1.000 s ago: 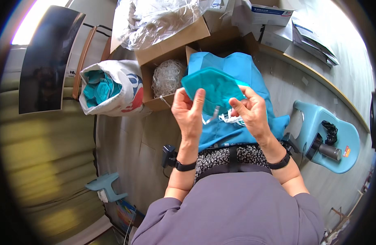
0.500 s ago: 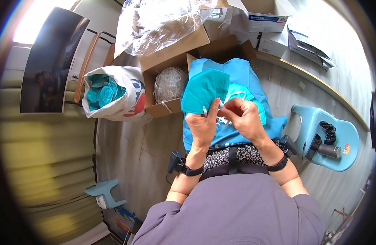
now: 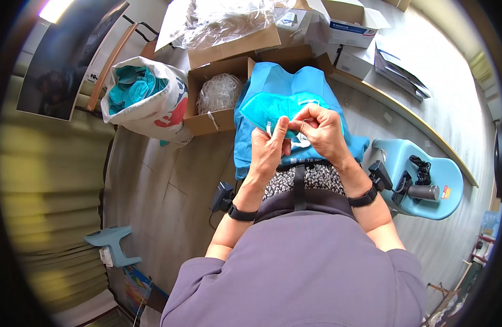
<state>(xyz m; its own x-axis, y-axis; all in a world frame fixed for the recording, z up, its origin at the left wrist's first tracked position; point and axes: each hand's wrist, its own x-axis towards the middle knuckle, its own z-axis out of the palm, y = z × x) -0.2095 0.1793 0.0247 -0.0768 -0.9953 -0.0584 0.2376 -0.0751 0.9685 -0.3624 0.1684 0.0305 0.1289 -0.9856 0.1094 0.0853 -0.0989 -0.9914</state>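
Note:
A teal face mask [image 3: 259, 109] is held over my lap, tilted, with its wide part to the upper left. My left hand [image 3: 268, 150] grips its near edge between thumb and fingers, beside a short white strap end. The fingers of my right hand [image 3: 326, 133] are pinched together at the mask's right side; exactly which part they grip is hidden. A white ear loop [image 3: 302, 141] dangles below those fingertips. Behind my hands, a blue bag [image 3: 283, 76] covers my lap, with more teal material partly hidden by the right hand.
At the left stands a white bag [image 3: 147, 120] filled with teal masks [image 3: 132, 87]. Beside it, a cardboard box [image 3: 207, 124] holds a bundle of white strings [image 3: 218, 94]. A blue stool [image 3: 450, 199] with a dark cylinder [image 3: 423, 192] stands right. White boxes [image 3: 350, 34] are farther back.
The mask has tipped from upright to flatter, foreshortened in view. My right fingers have come closer over its edge. The whole view has shifted slightly.

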